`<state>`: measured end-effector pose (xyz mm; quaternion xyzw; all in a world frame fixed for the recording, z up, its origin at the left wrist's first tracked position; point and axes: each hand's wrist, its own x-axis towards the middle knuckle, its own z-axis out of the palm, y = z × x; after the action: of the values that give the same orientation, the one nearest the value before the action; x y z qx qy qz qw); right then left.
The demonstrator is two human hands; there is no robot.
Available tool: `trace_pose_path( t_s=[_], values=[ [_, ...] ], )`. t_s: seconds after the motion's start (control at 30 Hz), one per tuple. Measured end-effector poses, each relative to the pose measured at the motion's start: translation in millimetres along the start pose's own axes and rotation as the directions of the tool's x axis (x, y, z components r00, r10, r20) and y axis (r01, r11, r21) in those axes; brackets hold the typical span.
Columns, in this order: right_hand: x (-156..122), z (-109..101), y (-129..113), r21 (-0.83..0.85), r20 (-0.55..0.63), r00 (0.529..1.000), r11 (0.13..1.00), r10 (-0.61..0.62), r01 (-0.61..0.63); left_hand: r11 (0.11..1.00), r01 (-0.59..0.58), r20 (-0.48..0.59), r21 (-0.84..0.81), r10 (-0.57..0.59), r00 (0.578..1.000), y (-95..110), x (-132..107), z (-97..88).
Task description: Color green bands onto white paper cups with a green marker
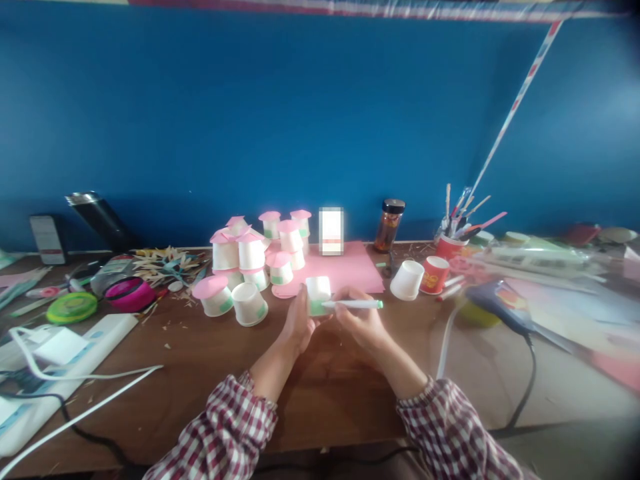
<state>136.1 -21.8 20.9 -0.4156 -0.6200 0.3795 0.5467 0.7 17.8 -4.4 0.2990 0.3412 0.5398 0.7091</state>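
Note:
My left hand [299,321] is closed around a small white paper cup [318,291] with a green band, held upside down above the brown table [200,373]. My right hand [363,321] grips a white marker with a green cap [353,304], lying sideways with its tip against the cup's green band. Both hands hover near the table's middle, just in front of a pink paper sheet [350,267].
A cluster of white cups with pink lids [255,257] stands behind the hands at left. A loose white cup [407,280], red cup [434,275], brown jar [390,225] and pen holder [450,243] sit at right. Tape rolls [73,307], cables [75,387] and wood scraps [165,263] crowd the left.

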Motion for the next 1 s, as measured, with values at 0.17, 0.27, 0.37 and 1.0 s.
trace_pose_path(
  t_s=[0.17,0.27,0.37,1.0],
  values=[
    [-2,2,0,-0.103,0.014,1.0,0.995,-0.007,0.008,0.998,-0.059,-0.006,0.033,0.059,0.998,1,-4,2.2],
    [-3,3,2,-0.146,-0.047,0.998,0.989,-0.036,0.029,0.993,-0.099,0.049,0.063,0.096,0.994,0,-6,2.1],
    [-3,3,4,-0.157,-0.017,1.0,0.987,-0.027,0.024,0.989,-0.123,0.058,0.082,0.119,0.991,-1,-7,1.3],
    [-4,5,3,-0.18,-0.018,0.999,0.983,-0.041,0.037,0.986,-0.15,0.056,0.069,0.146,0.988,0,-11,3.7]
  ],
)
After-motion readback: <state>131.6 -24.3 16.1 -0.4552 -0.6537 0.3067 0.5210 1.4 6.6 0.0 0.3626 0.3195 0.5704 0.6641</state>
